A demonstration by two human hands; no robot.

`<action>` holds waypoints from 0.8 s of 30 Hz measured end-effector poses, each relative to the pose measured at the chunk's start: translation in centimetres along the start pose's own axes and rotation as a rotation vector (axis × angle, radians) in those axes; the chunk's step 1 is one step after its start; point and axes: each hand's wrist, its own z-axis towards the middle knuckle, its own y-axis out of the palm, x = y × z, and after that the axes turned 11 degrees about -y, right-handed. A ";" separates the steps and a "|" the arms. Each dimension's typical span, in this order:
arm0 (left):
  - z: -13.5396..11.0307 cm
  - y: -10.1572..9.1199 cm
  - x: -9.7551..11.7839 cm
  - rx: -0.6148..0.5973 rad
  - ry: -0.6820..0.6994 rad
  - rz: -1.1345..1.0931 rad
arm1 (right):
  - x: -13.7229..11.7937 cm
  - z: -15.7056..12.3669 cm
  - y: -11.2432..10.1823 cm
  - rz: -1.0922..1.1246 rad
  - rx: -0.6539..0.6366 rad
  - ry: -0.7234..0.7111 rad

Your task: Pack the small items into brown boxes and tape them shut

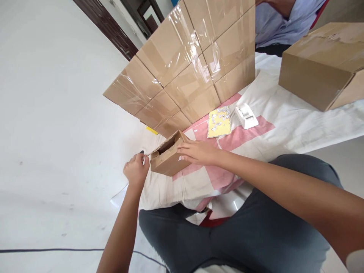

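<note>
A small brown cardboard box (170, 159) lies near the left end of the cloth-covered table, with a long opening along its top. Through the opening, brown cardboard shows inside. My right hand (199, 152) rests on the box's right end, fingers stretched out and lying flat against it. Just off the box's left end, my left hand (136, 167) is closed. A small dark tip pokes out above its fingers, and a thin piece reaches toward the box edge; the object itself is mostly hidden.
A tall panel of taped cardboard (196, 64) stands behind the box. A yellow patterned card (219, 122) and a white tape dispenser (246, 116) lie to the right. Farther right sits a large carton (318, 68). Another person's sleeve (278, 22) shows behind the table (298, 121).
</note>
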 end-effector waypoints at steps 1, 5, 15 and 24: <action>0.0 0.0 -0.1 -0.002 0.006 -0.001 | 0.0 0.0 0.0 -0.004 -0.004 -0.006; -0.1 -0.3 -0.4 -0.012 0.041 0.000 | 0.0 0.0 0.0 0.002 -0.013 0.000; 0.9 -1.9 -1.7 -0.056 0.189 0.089 | -0.4 0.2 -0.5 0.063 -0.006 0.090; 3.3 -3.5 -1.9 -0.091 0.371 0.243 | -0.4 0.4 -0.4 0.104 -0.016 0.134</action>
